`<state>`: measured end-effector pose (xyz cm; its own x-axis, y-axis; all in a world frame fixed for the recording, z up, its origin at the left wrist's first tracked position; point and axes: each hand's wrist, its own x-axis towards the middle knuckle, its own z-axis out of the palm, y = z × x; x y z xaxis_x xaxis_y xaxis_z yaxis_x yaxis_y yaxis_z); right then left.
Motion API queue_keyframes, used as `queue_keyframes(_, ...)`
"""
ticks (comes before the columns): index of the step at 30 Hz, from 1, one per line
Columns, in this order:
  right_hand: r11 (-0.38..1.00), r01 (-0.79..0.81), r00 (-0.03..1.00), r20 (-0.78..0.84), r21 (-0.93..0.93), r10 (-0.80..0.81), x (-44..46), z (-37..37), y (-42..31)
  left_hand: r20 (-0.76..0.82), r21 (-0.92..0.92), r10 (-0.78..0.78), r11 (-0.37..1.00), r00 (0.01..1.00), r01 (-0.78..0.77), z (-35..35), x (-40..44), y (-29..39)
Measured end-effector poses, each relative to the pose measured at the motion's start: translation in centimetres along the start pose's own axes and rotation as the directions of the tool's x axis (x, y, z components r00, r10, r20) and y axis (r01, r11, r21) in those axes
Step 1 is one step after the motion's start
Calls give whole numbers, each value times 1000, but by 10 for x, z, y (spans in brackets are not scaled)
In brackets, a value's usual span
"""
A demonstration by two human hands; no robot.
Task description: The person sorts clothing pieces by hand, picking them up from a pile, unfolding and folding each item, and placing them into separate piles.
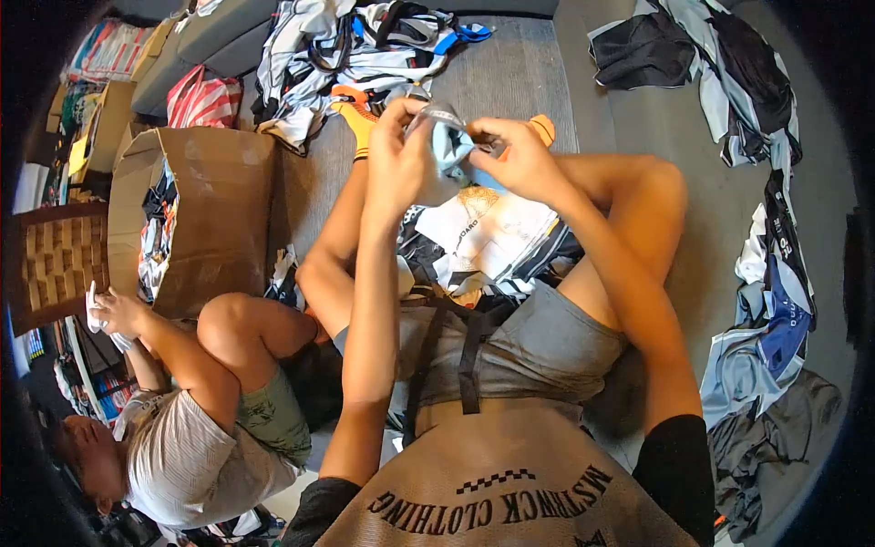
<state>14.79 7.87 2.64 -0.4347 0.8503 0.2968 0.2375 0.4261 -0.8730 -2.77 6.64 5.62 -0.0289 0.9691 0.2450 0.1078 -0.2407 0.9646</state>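
On the grey wood-look floor (519, 77) sits a heap of white-and-black fabric garments (319, 64); left fingers (390, 118) pinch a small grey-and-pale-blue cloth piece (444, 146) above the lap; right fingers (493, 126) part slightly beside it, grip unclear; its handling looks unfinished.

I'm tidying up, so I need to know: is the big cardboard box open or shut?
Open: the cardboard box has an uncovered mouth, and jumbled clothes show inside.
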Motion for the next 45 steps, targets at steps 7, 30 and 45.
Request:
queue_keyframes(7,868,-356,933,182,347,310,-2,-33,5,73,-205,-219,951,973,230,-35,-4,-10)
queue_keyframes(30,915,-319,925,293,249,242,2,-28,-4,284,-655,-502,521,817,547,-23,-36,-21)
queue_keyframes(45,974,54,988,-128,-218,-84,7,-1,-4,67,-630,-570,612,819,478,-19,-42,29)
